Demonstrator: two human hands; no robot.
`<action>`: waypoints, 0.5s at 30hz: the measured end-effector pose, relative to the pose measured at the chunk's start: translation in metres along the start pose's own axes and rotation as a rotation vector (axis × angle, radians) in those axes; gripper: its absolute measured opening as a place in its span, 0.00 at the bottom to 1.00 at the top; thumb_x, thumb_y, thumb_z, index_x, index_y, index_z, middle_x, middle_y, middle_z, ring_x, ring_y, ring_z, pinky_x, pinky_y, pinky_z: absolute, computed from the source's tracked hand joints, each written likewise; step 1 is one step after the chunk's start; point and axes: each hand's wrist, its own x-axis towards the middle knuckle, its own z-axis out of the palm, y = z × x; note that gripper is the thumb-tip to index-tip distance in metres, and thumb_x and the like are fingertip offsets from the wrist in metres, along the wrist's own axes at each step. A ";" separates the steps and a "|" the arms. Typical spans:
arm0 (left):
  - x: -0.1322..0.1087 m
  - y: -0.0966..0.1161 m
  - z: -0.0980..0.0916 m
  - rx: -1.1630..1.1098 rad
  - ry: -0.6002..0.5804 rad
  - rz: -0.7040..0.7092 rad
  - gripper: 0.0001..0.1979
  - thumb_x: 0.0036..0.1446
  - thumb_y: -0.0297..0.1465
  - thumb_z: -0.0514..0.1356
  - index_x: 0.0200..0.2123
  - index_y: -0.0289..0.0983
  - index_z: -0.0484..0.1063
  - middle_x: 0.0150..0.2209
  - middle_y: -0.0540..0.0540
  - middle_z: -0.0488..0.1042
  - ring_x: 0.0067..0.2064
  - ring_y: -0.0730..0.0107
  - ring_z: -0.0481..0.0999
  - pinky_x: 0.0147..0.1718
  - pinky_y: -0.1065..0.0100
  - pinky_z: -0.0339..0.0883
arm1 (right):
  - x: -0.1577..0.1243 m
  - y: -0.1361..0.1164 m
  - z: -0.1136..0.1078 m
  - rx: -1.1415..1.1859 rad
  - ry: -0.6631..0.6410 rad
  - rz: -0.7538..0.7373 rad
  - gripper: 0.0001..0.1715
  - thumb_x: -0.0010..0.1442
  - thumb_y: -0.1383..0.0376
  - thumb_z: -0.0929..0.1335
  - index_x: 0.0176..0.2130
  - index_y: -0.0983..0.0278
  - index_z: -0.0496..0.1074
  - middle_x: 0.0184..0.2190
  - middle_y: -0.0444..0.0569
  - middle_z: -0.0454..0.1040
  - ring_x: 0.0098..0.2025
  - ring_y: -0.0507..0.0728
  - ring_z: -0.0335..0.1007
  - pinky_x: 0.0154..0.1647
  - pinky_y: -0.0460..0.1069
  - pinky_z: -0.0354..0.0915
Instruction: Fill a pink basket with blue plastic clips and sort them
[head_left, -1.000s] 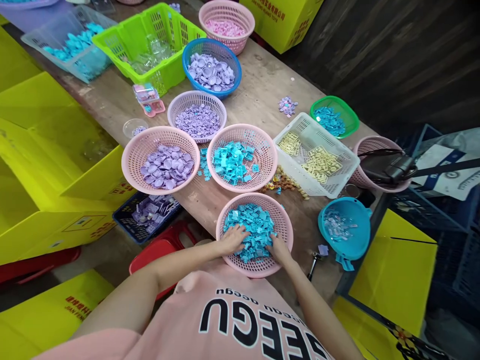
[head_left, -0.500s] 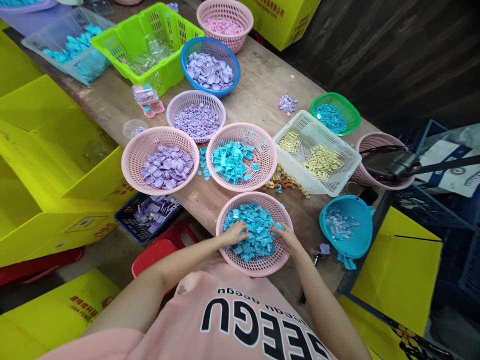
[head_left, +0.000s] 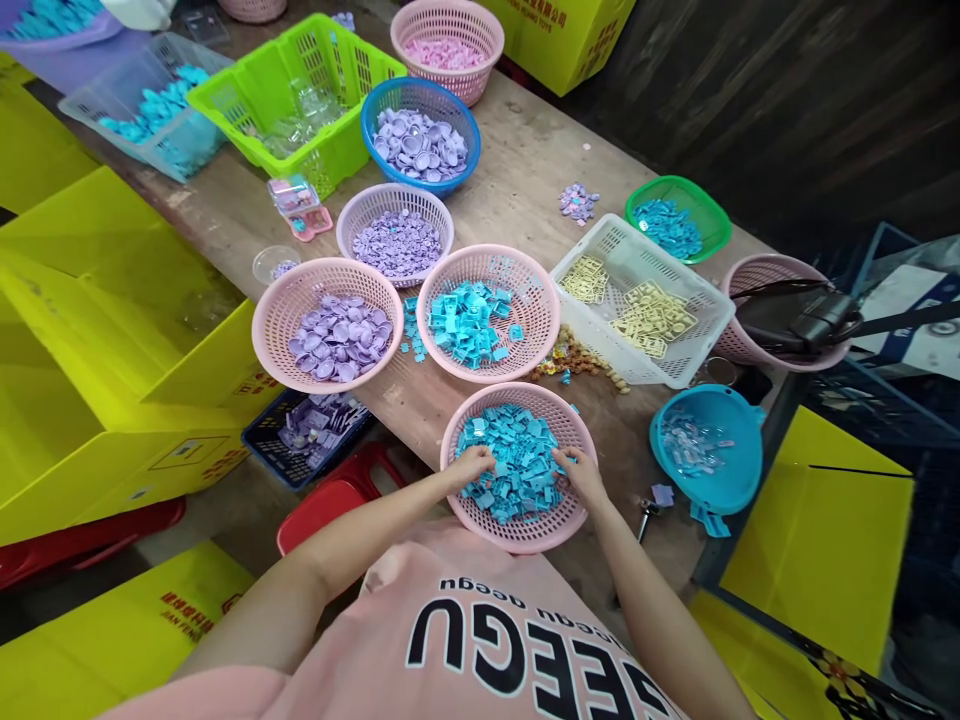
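Note:
A pink round basket (head_left: 570, 520) at the near table edge holds a heap of small blue plastic pieces (head_left: 517, 455). Both my hands are inside it. My left hand (head_left: 470, 467) rests on the left side of the heap with its fingers curled down into the pieces. On the right side, my right hand (head_left: 580, 473) has its fingers bent among the pieces. Whether either hand grips a piece I cannot make out.
Behind stand pink baskets of blue pieces (head_left: 487, 315) and purple discs (head_left: 328, 322), a lilac basket (head_left: 395, 232), a blue basket (head_left: 421, 135), a white tray of yellow parts (head_left: 641, 300), green (head_left: 677, 217) and teal (head_left: 705, 448) bowls. Yellow cartons (head_left: 112, 330) crowd the left.
My hands have slid from the near side of the basket up over the heap; the right hand moved further up and right. The view has shifted slightly.

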 end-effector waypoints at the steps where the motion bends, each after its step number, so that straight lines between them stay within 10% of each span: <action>1: -0.001 -0.001 0.001 0.043 0.030 0.008 0.04 0.48 0.23 0.52 0.26 0.38 0.59 0.21 0.54 0.67 0.20 0.76 0.67 0.23 0.72 0.61 | 0.002 0.001 0.001 -0.157 0.049 -0.076 0.12 0.49 0.56 0.66 0.25 0.61 0.63 0.23 0.44 0.66 0.30 0.57 0.67 0.27 0.49 0.60; 9: -0.004 0.003 0.004 1.013 0.161 0.322 0.14 0.60 0.27 0.45 0.35 0.33 0.71 0.44 0.38 0.72 0.47 0.58 0.70 0.48 0.58 0.64 | 0.008 -0.002 0.024 -0.845 0.134 -0.248 0.15 0.56 0.60 0.63 0.40 0.65 0.72 0.44 0.57 0.69 0.41 0.62 0.69 0.38 0.53 0.61; 15: 0.015 0.000 -0.004 1.193 0.352 0.238 0.19 0.56 0.17 0.43 0.43 0.31 0.70 0.54 0.33 0.64 0.52 0.56 0.67 0.47 0.59 0.67 | 0.017 -0.001 0.013 -0.206 0.083 -0.163 0.08 0.48 0.61 0.69 0.25 0.63 0.68 0.27 0.47 0.69 0.32 0.55 0.67 0.29 0.48 0.62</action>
